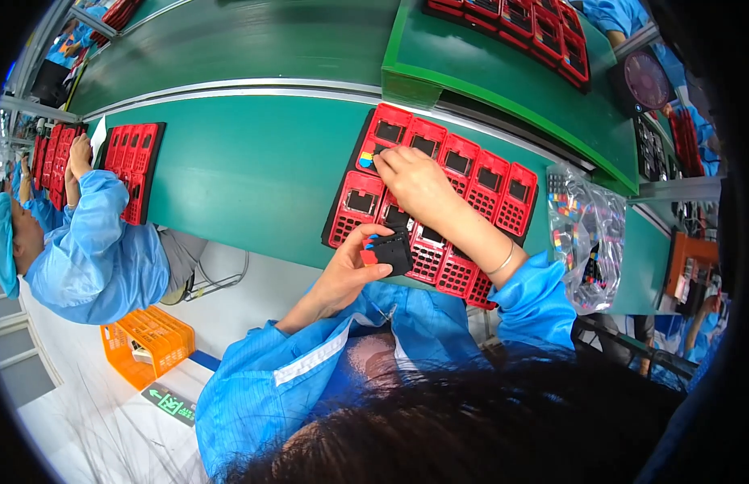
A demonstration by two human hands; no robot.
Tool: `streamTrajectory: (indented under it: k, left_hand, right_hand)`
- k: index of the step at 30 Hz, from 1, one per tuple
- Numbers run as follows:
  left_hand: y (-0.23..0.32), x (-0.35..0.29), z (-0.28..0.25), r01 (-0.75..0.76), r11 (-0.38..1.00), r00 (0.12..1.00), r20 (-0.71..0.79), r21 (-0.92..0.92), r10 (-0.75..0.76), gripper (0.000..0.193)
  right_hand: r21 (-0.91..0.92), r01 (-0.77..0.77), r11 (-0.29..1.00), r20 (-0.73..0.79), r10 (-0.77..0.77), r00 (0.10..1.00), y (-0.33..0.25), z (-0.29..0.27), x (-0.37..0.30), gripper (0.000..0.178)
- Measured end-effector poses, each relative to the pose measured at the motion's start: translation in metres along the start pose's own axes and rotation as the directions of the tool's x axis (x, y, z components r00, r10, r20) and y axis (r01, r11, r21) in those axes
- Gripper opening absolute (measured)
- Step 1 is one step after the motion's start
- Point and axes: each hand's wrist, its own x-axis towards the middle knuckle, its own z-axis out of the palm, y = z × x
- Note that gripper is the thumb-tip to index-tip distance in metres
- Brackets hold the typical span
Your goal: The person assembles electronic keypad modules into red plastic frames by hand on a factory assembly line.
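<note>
A black tray [335, 208] holds two rows of red handheld-phone housings [487, 179] with dark screen windows and key holes. Over its far-left housing, my right hand [415, 184] has its fingers closed at the edge of a small yellow, blue and white keypad piece [366, 159]; the fingers partly hide the contact. At the tray's near edge, my left hand [354, 273] pinches a small stack of flat black pieces [393, 252] with red and blue parts showing at one side. My right forearm covers part of the tray's middle.
Right of the tray lies a clear plastic bag [588, 242] with coloured keypad pieces inside. A green raised shelf [471, 81] with another tray of red housings [544, 32] stands behind. At left, a co-worker [92, 234] handles more red housings [132, 161]. An orange crate [152, 347] sits on the floor.
</note>
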Motion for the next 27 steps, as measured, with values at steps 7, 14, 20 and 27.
streamTrajectory:
  k: [7,14,20,27]
  left_hand:
    - [0.003,-0.004,0.002,0.032,0.999,0.999,-0.019,-0.013,-0.032,0.061]
    - [0.002,-0.002,0.002,0.028,0.999,1.0,-0.013,-0.027,-0.029,0.062]
    - [0.008,-0.001,0.008,0.075,0.984,0.997,0.017,-0.161,-0.073,0.043]
    - [0.011,0.003,0.013,0.072,0.971,0.997,0.001,-0.226,-0.074,0.037]
  right_hand:
    - [-0.147,0.076,0.986,0.105,-0.061,0.993,-0.013,-0.003,0.018,0.013]
    - [0.201,-0.147,0.969,0.074,0.135,0.988,0.022,0.011,0.033,0.012]
    - [0.081,-0.001,0.997,0.085,-0.006,0.996,0.016,-0.001,0.02,0.022]
    - [0.505,-0.213,0.836,0.169,0.146,0.975,-0.005,-0.06,0.002,0.031]
